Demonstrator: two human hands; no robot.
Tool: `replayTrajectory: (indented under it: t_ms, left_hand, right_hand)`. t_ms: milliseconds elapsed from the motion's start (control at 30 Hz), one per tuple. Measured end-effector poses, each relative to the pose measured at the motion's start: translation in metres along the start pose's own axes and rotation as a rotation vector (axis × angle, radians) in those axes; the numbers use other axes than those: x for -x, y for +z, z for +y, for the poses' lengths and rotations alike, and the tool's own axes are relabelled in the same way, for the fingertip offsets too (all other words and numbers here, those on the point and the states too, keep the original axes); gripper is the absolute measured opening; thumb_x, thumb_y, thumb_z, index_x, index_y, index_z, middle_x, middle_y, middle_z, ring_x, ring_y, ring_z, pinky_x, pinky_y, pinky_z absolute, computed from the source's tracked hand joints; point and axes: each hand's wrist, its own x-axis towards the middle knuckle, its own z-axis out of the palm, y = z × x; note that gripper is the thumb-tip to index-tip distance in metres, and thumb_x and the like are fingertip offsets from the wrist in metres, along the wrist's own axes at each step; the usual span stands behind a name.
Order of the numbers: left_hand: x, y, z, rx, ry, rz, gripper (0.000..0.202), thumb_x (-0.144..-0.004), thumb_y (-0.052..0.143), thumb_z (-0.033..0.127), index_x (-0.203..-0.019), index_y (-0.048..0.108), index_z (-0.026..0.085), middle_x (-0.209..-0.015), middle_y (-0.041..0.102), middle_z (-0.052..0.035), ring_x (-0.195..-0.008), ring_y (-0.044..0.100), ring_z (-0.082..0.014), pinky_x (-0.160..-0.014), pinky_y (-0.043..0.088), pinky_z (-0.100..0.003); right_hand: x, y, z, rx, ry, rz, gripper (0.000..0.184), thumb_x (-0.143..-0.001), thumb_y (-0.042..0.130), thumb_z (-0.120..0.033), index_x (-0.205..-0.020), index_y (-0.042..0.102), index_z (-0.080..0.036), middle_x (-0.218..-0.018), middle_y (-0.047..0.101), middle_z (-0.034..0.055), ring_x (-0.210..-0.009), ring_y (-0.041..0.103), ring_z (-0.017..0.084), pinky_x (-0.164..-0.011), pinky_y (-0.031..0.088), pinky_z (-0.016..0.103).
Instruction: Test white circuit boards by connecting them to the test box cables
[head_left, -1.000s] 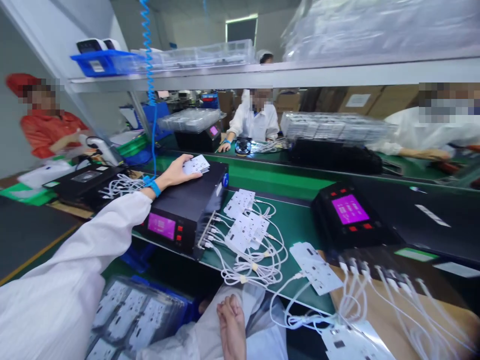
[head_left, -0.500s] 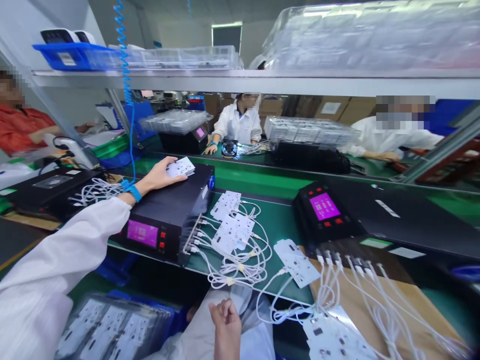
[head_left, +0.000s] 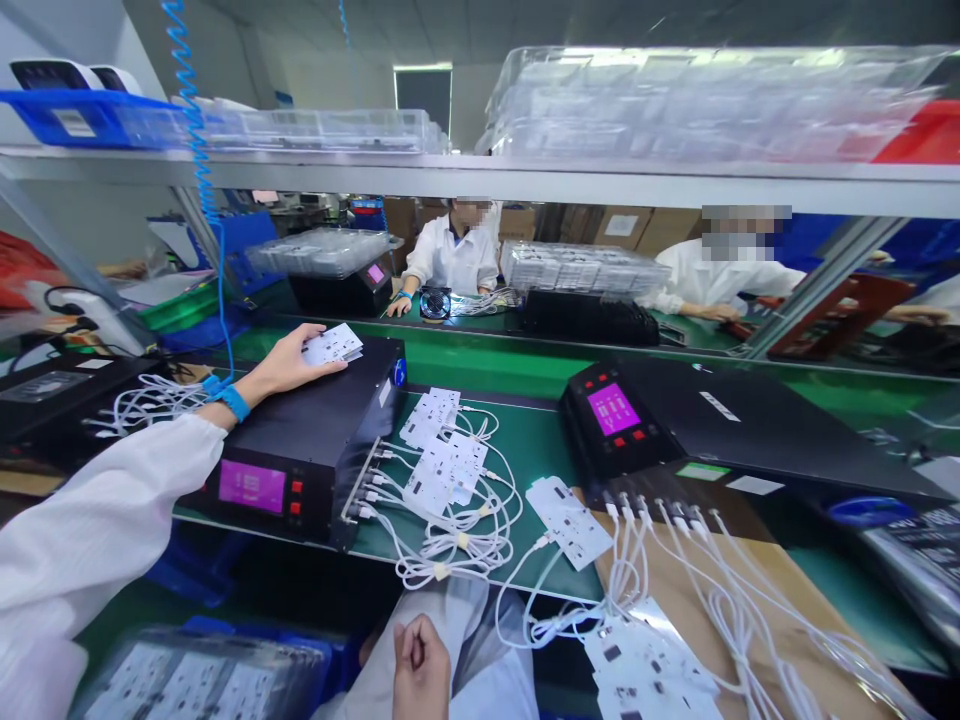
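Note:
My left hand [head_left: 289, 360] is closed around a small stack of white circuit boards [head_left: 335, 345], above the top of a black test box [head_left: 315, 410] with a lit purple screen. I cannot tell whether the boards touch the box. My right hand [head_left: 421, 665] is curled into a loose fist over my lap, with nothing visible in it. Beside the box, more white circuit boards [head_left: 448, 468] lie on the green mat, joined to it by white cables [head_left: 465, 545]. Another circuit board [head_left: 568, 520] lies farther right with cables plugged in.
On the right stands a second black test box [head_left: 675, 420], with cables running over brown cardboard [head_left: 795, 590]. Several boards [head_left: 645, 665] lie at the front edge. A tray of boards [head_left: 202, 680] sits low on the left. Overhead runs a shelf [head_left: 465, 180]; co-workers sit opposite.
The whole view has shifted, so most things appear farther left. My left hand still holds the boards over the box. My right hand stays curled over my lap.

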Motion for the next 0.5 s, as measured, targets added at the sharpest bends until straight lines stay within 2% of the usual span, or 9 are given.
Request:
replayTrajectory:
  t_ms: [133, 333, 400, 500]
  left_hand:
    - [0.001, -0.002, 0.002, -0.047, 0.006, -0.037, 0.098, -0.071, 0.074, 0.073, -0.143, 0.052, 0.011, -0.142, 0.061, -0.0209, -0.130, 0.059, -0.0406, -0.112, 0.048, -0.051]
    - [0.002, -0.004, 0.003, -0.067, 0.011, -0.060, 0.101, -0.075, 0.072, 0.073, -0.147, 0.048, 0.007, -0.143, 0.060, -0.0201, -0.130, 0.058, -0.0357, -0.112, 0.048, -0.047]
    - [0.002, -0.004, 0.004, -0.069, 0.006, -0.065, 0.101, -0.075, 0.072, 0.073, -0.147, 0.048, 0.007, -0.142, 0.060, -0.0198, -0.130, 0.059, -0.0352, -0.112, 0.047, -0.047]
    - [0.002, -0.005, 0.007, -0.070, -0.003, -0.070, 0.102, -0.074, 0.071, 0.072, -0.148, 0.048, 0.006, -0.144, 0.059, -0.0213, -0.130, 0.058, -0.0366, -0.113, 0.046, -0.049]
  right_hand:
    - [-0.006, -0.002, 0.009, 0.035, 0.012, -0.018, 0.052, -0.084, 0.064, -0.059, -0.058, 0.034, -0.026, -0.056, 0.031, -0.0069, -0.052, 0.030, 0.012, -0.050, 0.033, 0.026]
    - [0.008, -0.004, -0.004, 0.108, -0.065, 0.025, 0.040, -0.090, 0.058, -0.042, -0.061, 0.037, -0.025, -0.062, 0.037, -0.0044, -0.053, 0.032, 0.013, -0.051, 0.031, 0.027]
    - [0.004, -0.007, -0.006, 0.135, -0.052, 0.019, 0.039, -0.087, 0.059, -0.043, -0.060, 0.037, -0.025, -0.061, 0.037, -0.0041, -0.054, 0.032, 0.013, -0.052, 0.032, 0.027]
    - [-0.009, -0.013, -0.008, 0.132, 0.050, -0.020, 0.044, -0.080, 0.061, -0.052, -0.057, 0.034, -0.027, -0.057, 0.031, -0.0057, -0.053, 0.031, 0.013, -0.053, 0.033, 0.028]
